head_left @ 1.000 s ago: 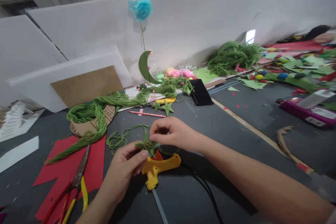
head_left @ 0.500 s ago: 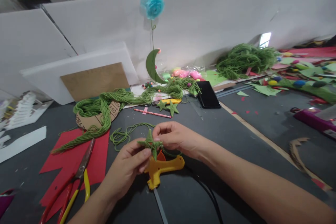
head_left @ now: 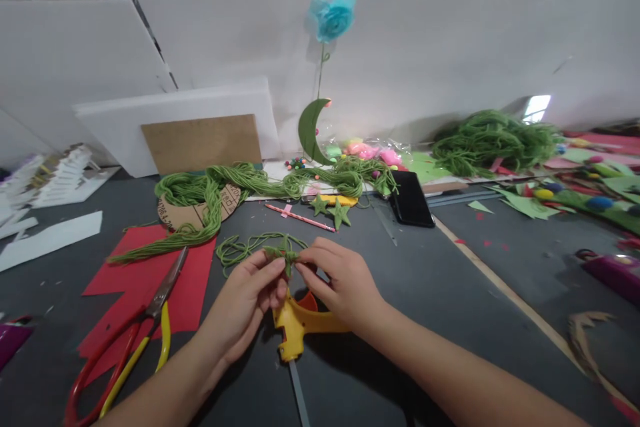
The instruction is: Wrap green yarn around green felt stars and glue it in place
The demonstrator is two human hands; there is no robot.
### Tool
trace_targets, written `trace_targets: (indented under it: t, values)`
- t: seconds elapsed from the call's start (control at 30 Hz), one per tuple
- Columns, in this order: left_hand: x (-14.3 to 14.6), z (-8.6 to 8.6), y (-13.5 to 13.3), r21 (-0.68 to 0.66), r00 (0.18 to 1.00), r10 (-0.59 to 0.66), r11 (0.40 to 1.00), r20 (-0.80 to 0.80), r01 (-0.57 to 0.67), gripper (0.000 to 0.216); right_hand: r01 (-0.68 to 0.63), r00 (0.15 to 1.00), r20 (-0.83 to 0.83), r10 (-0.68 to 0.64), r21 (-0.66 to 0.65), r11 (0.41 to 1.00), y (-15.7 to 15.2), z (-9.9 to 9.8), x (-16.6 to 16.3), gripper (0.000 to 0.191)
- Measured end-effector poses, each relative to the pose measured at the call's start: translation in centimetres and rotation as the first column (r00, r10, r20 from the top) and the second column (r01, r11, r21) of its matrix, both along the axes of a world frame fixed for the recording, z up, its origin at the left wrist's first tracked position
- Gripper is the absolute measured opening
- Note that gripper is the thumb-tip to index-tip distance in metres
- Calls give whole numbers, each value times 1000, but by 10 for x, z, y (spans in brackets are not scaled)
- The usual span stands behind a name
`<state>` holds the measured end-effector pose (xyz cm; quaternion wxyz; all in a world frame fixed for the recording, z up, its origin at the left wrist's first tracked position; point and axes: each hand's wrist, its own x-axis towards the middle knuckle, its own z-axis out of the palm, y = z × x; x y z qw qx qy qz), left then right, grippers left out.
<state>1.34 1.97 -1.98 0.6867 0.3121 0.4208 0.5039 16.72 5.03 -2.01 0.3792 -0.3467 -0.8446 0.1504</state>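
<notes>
Green yarn star (head_left: 285,255) sits crosswise between my hands: left hand (head_left: 245,303) fingers pinch its left tip, right hand (head_left: 345,287) its right, equally near.

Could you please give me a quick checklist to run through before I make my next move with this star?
1. Green star pinched between left hand and right hand: ok.
2. Yarn strand trailing from the star free of knots: cannot tell.
3. Glue gun clear of the hands: not ok, it lies right under them.
4. Glue gun hot or cold: cannot tell.
5. Scissors lying apart from both hands, on the red paper: ok.
</notes>
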Motion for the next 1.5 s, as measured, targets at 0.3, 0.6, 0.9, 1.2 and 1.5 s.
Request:
trace_targets:
  t: [0.3,0.6,0.9,1.2,1.5]
  values:
    - [-10,3,2,164,993,-118,979,-10,118,5,-46,959,261,-108,521,852,-12,13,10,19]
    - [-9,12,-3,266,981,-194,945,-4,188,5,-224,960,267,80,566,793,-27,29,15,25]
    - [-7,16,-3,153,995,-99,983,-3,99,44,-234,961,259,98,570,788,-24,29,15,25]
    - [-4,12,-4,106,997,-75,992,18,73,13,-141,963,268,-15,555,819,-21,25,12,22]
    - [-4,8,-6,135,994,-97,985,-59,104,19,-57,992,124,33,193,980,-21,21,4,17]
